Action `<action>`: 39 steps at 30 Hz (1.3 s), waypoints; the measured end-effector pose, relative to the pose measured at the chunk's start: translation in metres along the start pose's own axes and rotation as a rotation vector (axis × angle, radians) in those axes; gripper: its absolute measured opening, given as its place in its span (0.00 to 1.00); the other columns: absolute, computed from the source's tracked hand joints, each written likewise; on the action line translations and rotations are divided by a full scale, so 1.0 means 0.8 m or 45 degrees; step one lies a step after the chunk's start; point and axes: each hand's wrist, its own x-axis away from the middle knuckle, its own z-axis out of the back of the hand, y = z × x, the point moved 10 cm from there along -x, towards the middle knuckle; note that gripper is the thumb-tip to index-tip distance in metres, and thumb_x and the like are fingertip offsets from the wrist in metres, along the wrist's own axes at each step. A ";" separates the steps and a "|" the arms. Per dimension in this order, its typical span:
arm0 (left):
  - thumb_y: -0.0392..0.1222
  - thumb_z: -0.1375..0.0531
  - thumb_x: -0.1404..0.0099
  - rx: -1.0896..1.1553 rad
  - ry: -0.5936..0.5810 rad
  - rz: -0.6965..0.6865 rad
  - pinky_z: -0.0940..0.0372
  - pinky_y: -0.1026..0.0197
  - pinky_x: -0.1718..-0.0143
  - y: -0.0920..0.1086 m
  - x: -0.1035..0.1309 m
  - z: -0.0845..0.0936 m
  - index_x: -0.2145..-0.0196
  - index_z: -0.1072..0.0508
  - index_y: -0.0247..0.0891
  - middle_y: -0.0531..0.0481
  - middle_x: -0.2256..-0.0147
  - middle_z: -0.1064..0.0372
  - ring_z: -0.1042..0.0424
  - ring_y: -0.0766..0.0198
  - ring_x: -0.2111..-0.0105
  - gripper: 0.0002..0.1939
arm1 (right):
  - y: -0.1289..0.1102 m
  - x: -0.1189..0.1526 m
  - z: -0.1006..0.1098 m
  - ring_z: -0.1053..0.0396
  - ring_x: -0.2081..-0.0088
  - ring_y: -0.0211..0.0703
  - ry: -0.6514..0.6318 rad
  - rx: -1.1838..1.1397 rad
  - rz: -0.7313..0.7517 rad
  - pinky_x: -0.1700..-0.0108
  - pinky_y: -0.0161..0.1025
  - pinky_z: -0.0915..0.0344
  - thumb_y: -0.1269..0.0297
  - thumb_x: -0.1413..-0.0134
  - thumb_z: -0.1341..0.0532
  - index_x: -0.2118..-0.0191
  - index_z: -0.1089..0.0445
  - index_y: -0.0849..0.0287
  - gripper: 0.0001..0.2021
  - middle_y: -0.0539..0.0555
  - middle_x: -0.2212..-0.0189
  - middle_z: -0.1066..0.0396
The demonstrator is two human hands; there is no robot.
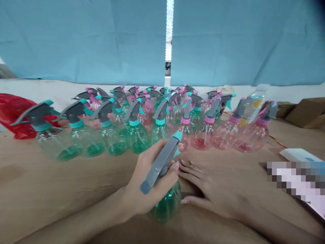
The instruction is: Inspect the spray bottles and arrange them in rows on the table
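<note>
The left hand (139,174) is gripping the green spray bottle (166,206) by its sprayer on the bench (76,183), while the right hand (209,188) is resting alongside, fingers spread, so a sideways tug might topple it.

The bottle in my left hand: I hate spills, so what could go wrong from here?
Knock: the bottle held by the left hand is near the front row, so a forward push might topple some of it. Misfire: its nozzle points toward that row, so an accidental squeeze of the trigger might spray there. Bump: the right hand lies beside the bottle, so a sideways jolt might strike it.
</note>
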 end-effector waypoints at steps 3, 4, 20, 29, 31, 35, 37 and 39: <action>0.41 0.46 0.41 0.007 -0.010 -0.015 0.33 0.60 0.70 0.000 0.000 -0.001 0.62 0.35 0.44 0.56 0.74 0.36 0.32 0.62 0.74 0.07 | -0.001 -0.001 -0.002 0.56 0.34 0.52 -0.001 0.010 0.029 0.35 0.56 0.56 0.42 0.44 0.44 0.35 0.48 0.56 0.36 0.54 0.34 0.54; 0.41 0.46 0.40 0.006 -0.012 -0.023 0.34 0.61 0.71 0.001 0.000 -0.001 0.63 0.35 0.43 0.56 0.74 0.36 0.33 0.63 0.75 0.07 | -0.001 -0.001 -0.002 0.55 0.34 0.52 0.002 0.012 0.034 0.35 0.56 0.56 0.42 0.44 0.45 0.35 0.48 0.56 0.36 0.54 0.34 0.54; 0.38 0.46 0.40 0.019 0.000 -0.056 0.36 0.65 0.73 0.005 0.000 0.000 0.62 0.35 0.42 0.58 0.75 0.38 0.35 0.66 0.77 0.08 | 0.002 0.000 -0.004 0.56 0.34 0.52 0.001 0.031 0.019 0.35 0.56 0.54 0.42 0.44 0.45 0.35 0.49 0.55 0.36 0.54 0.34 0.54; 0.39 0.47 0.40 0.010 -0.001 -0.065 0.36 0.64 0.74 0.005 0.000 -0.001 0.60 0.35 0.43 0.57 0.75 0.37 0.34 0.65 0.76 0.09 | 0.007 0.000 -0.003 0.54 0.34 0.53 0.026 -0.023 0.009 0.35 0.56 0.54 0.43 0.45 0.43 0.35 0.49 0.53 0.36 0.53 0.34 0.52; 0.38 0.46 0.40 0.024 0.008 -0.084 0.36 0.65 0.74 0.007 0.000 0.000 0.61 0.35 0.42 0.58 0.76 0.37 0.34 0.66 0.77 0.08 | 0.005 0.000 -0.003 0.55 0.34 0.53 0.005 -0.018 0.003 0.35 0.56 0.55 0.43 0.44 0.44 0.35 0.48 0.54 0.35 0.53 0.34 0.52; 0.38 0.46 0.41 0.046 -0.003 -0.063 0.37 0.66 0.75 0.007 0.000 -0.001 0.61 0.35 0.43 0.59 0.79 0.40 0.36 0.67 0.78 0.09 | 0.003 -0.001 -0.003 0.56 0.34 0.53 -0.036 0.004 -0.032 0.35 0.56 0.54 0.41 0.44 0.45 0.36 0.47 0.57 0.37 0.54 0.34 0.53; 0.39 0.47 0.41 0.048 -0.007 -0.022 0.37 0.65 0.76 0.004 -0.001 -0.002 0.63 0.36 0.43 0.59 0.78 0.40 0.35 0.66 0.78 0.07 | 0.002 -0.001 -0.003 0.56 0.34 0.52 -0.049 0.014 -0.035 0.35 0.55 0.55 0.40 0.44 0.46 0.36 0.47 0.57 0.37 0.54 0.34 0.53; 0.40 0.47 0.43 0.048 -0.008 -0.004 0.37 0.64 0.76 0.004 -0.001 0.000 0.66 0.38 0.44 0.58 0.77 0.40 0.35 0.65 0.77 0.05 | 0.001 -0.001 -0.003 0.57 0.34 0.51 -0.052 0.025 -0.029 0.35 0.55 0.55 0.40 0.44 0.47 0.35 0.48 0.57 0.37 0.53 0.34 0.54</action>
